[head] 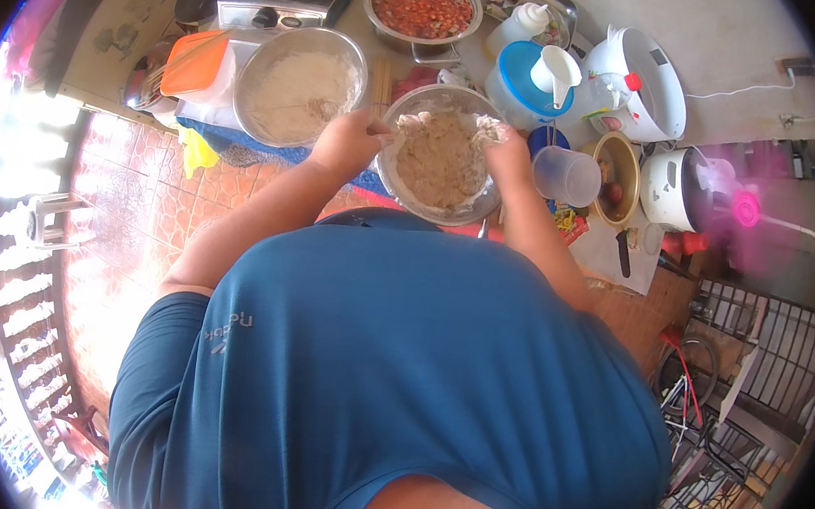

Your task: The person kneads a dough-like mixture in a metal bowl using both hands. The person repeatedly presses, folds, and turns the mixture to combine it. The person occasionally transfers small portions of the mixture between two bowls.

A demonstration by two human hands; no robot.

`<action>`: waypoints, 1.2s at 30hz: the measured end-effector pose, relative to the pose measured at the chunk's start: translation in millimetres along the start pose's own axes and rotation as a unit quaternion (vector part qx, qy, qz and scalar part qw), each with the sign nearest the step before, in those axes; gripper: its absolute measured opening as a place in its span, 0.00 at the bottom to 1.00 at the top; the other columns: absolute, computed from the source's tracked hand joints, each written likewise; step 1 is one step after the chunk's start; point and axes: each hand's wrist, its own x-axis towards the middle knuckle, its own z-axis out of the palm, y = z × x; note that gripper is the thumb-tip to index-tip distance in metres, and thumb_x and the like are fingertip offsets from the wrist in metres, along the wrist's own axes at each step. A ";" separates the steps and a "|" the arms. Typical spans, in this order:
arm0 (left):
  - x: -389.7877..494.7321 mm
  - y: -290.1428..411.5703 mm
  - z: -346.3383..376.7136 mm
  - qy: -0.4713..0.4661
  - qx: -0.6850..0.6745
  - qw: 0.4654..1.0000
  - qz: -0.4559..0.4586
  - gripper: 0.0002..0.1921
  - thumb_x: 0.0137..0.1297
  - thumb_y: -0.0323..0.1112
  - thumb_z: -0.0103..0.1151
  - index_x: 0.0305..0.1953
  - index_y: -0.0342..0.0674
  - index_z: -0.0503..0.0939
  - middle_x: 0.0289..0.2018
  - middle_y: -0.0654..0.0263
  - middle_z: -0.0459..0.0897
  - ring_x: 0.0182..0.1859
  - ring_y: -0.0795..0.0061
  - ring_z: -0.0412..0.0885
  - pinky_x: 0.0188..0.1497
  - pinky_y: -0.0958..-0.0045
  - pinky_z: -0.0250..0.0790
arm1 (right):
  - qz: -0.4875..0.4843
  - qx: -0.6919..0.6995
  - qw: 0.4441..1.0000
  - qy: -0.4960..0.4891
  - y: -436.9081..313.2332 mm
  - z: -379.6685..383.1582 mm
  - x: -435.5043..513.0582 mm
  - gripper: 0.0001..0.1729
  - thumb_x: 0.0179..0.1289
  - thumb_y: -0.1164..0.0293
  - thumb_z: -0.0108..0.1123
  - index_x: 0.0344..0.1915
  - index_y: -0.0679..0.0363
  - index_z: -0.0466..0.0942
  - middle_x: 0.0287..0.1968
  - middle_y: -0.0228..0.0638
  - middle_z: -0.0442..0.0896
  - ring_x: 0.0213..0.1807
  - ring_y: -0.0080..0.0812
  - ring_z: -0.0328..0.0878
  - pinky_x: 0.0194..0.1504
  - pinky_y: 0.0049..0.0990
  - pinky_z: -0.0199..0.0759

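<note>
A metal mixing bowl [390, 174] right in front of me holds a rough mass of wet, sticky dough [440, 160]. My left hand [352, 139] is at the bowl's left rim, its fingers bent; whether they grip anything is unclear. At the opposite rim is my right hand [507, 155], with pale sticky dough clinging thickly around its fingers. That coating hides whether the fingers are closed on a clump. Just left of my left hand, a second metal bowl [243, 109] contains pale flour-like powder [298, 88] with a brownish clump near its right side.
Behind the bowls stand a pot of chopped red filling [423, 8] and a gas stove [272, 14]. An orange-lidded container [196, 65] is at left. Rightward are a blue-lidded tub [519, 66] bearing a white measuring cup [557, 71], a clear plastic cup [568, 175], a knife [623, 253] and a pink fan [746, 208].
</note>
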 end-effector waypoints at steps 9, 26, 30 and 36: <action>0.8 -10.8 9.7 0.006 -0.056 0.998 -0.030 0.14 0.65 0.38 0.61 0.44 0.33 0.84 0.33 0.56 0.86 0.37 0.66 0.83 0.43 0.66 0.73 | -0.269 -0.269 0.922 -0.079 -16.5 55.7 17.6 0.16 0.65 0.69 0.52 0.49 0.55 0.83 0.59 0.45 0.80 0.61 0.47 0.76 0.62 0.40 0.70; -2.3 -13.5 18.5 -0.038 -0.176 0.980 -0.087 0.14 0.69 0.37 0.60 0.47 0.31 0.82 0.33 0.67 0.83 0.34 0.78 0.77 0.40 0.74 0.71 | 0.019 0.094 0.993 -0.065 3.1 18.8 26.6 0.22 0.58 0.73 0.60 0.54 0.60 0.79 0.51 0.45 0.85 0.52 0.42 0.82 0.55 0.36 0.73; -3.6 0.1 15.1 -0.053 -0.127 0.989 -0.061 0.15 0.68 0.38 0.61 0.47 0.30 0.82 0.34 0.64 0.84 0.36 0.75 0.79 0.44 0.72 0.73 | 0.042 0.371 0.925 -0.070 17.5 15.0 23.6 0.20 0.59 0.78 0.58 0.53 0.63 0.78 0.47 0.38 0.85 0.46 0.34 0.83 0.49 0.33 0.76; -3.7 3.2 19.7 -0.055 -0.092 0.993 -0.043 0.16 0.67 0.38 0.61 0.47 0.30 0.82 0.35 0.60 0.85 0.37 0.72 0.81 0.45 0.69 0.74 | 0.140 0.507 0.847 -0.075 5.6 0.4 17.4 0.19 0.63 0.79 0.53 0.54 0.64 0.77 0.47 0.39 0.84 0.46 0.36 0.83 0.48 0.37 0.79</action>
